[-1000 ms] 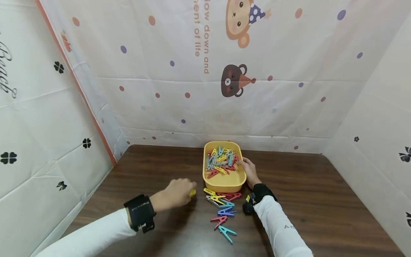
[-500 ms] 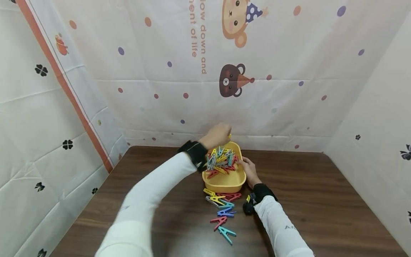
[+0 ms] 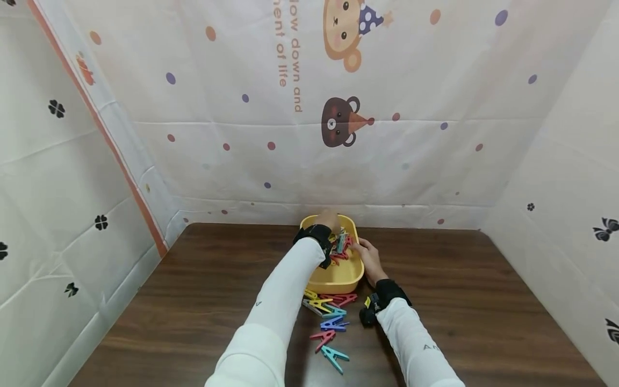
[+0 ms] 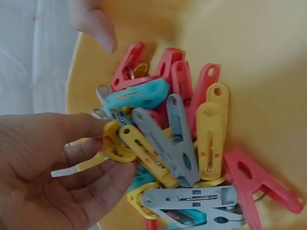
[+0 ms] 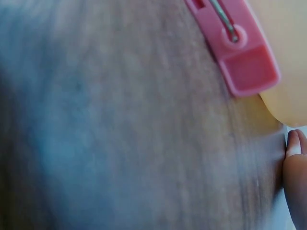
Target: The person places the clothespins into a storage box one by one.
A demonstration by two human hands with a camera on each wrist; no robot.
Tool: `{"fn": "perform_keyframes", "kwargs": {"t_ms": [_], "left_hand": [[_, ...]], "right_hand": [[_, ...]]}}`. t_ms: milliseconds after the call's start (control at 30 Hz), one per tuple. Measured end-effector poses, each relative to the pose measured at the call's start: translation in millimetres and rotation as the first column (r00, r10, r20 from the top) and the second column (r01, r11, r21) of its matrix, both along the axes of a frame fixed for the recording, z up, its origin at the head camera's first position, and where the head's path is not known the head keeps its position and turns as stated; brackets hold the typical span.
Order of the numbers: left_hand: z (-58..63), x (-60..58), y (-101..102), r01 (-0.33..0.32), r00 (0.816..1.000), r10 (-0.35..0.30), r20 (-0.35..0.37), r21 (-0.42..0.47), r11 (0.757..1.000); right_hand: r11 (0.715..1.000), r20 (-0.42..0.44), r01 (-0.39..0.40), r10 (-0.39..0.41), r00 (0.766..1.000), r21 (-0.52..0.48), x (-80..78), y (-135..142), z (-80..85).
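In the left wrist view my left hand [image 4: 53,167] pinches a yellow clothespin [image 4: 115,143] between thumb and fingers, at the edge of a heap of clothespins. That heap of red, blue, grey and yellow clothespins [image 3: 341,244] lies in a yellow plastic basin [image 3: 333,276]; the left wrist hides part of it in the head view. My right hand [image 3: 370,262] grips the basin's right side, with its thumb [image 4: 98,28] over the rim on the inside. Only a bit of that hand shows in the right wrist view.
Below the basin a line of loose clothespins runs toward me, with a blue one [image 3: 333,323], a red one [image 3: 324,338] and a teal one [image 3: 335,357] nearest. The brown wooden table [image 3: 459,306] meets a printed cloth wall [image 3: 411,172] right behind the basin.
My left hand has swung from the table left of the basin, up over its far end, and down into the basin with the yellow clothespin. The right hand has stayed on the basin.
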State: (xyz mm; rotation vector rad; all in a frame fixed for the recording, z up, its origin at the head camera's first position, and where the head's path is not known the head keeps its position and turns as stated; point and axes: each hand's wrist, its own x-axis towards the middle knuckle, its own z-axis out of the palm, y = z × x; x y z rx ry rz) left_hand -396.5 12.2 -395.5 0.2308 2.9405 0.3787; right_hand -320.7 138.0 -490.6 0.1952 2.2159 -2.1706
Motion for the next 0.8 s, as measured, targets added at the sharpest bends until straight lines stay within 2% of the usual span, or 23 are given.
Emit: {"fn": "perform_keyframes", "kwargs": {"t_ms": [67, 133, 200, 300, 400, 500, 567, 633, 700, 800], "left_hand": [[-3.5, -2.1, -2, -0.024, 1.0, 0.024, -0.002, 0.037, 0.999], [-3.3, -3.2, -3, -0.021, 1.0, 0.021, 0.001, 0.051, 0.998], [-2.3, -3.7, -4, -0.005, 1.0, 0.005, 0.001, 0.031, 1.0], [7.0, -3.2, -9, 0.039, 0.999, -0.04, -0.018, -0.039, 0.998], [28.8, 3.5, -22, 0.09, 0.994, -0.094, -0.048, -0.075, 0.993], [60.7, 14.1, -37, 0.15, 0.987, -0.152, -0.053, -0.04, 0.988], [80.8, 25.6, -48, 0.203, 0.976, -0.206, -0.068, -0.044, 0.978], [95.5, 40.5, -58, 0.274, 0.954, -0.282, -0.106, -0.084, 0.958], [103.3, 61.6, -67, 0.347, 0.917, -0.368, -0.154, -0.147, 0.926], [96.8, 101.3, -79, 0.435, 0.841, -0.497, -0.215, -0.278, 0.857]], "right_hand": [[1.0, -0.004, 0.0, 0.0, 1.0, -0.004, -0.9, -1, 1.3], [1.0, -0.004, 0.0, 0.0, 1.0, -0.003, -1.6, -1, 2.4], [1.0, -0.002, -0.005, 0.005, 1.0, 0.005, -2.7, 0, 2.9], [1.0, 0.021, -0.014, 0.014, 1.0, 0.011, -5.1, 4, 3.6], [1.0, 0.037, -0.018, 0.017, 0.999, 0.007, -5.5, 7, 3.7], [1.0, 0.035, -0.013, 0.013, 0.999, -0.002, -5.6, 9, 5.7], [1.0, 0.03, -0.016, 0.016, 0.999, -0.005, -5.5, 9, 7.0], [1.0, 0.034, -0.017, 0.018, 0.999, -0.011, -5.4, 7, 7.6], [1.0, 0.035, -0.024, 0.025, 0.999, -0.013, -4.9, 5, 7.2], [0.999, 0.041, -0.027, 0.028, 0.999, -0.019, -4.2, 1, 5.6]]}}
